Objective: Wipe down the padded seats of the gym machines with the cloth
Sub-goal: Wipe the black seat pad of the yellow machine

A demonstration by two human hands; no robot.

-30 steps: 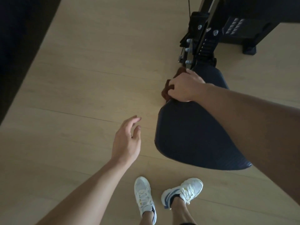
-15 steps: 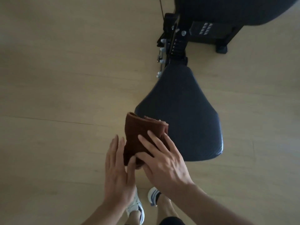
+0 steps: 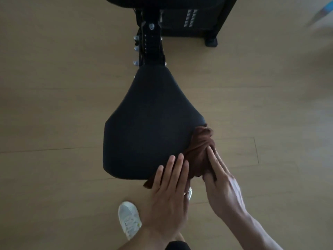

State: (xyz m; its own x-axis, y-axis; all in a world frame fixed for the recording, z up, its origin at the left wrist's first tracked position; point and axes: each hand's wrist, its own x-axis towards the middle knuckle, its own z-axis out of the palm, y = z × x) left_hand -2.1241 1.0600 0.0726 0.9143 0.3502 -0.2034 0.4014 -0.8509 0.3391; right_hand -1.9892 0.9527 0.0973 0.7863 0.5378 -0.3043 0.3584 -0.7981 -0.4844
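A dark padded seat [image 3: 151, 120] of a gym machine fills the middle of the view, wide end toward me. A crumpled brown cloth [image 3: 200, 150] sits at the seat's near right corner. My right hand [image 3: 219, 183] grips the cloth from the right with its fingers curled around it. My left hand [image 3: 169, 193] lies flat with fingers straight against the cloth's left side; a corner of cloth pokes out under it.
The seat's black adjustment post [image 3: 149, 42] with silver knobs joins the machine's black frame [image 3: 191, 17] at the top. Light wooden floor [image 3: 54, 87] surrounds the seat. My white sneaker [image 3: 128, 219] stands on the floor below the hands.
The cloth went from the seat's far narrow end to its near edge, then to the near right corner. My left hand joined the right on it. The view shifted over the seat.
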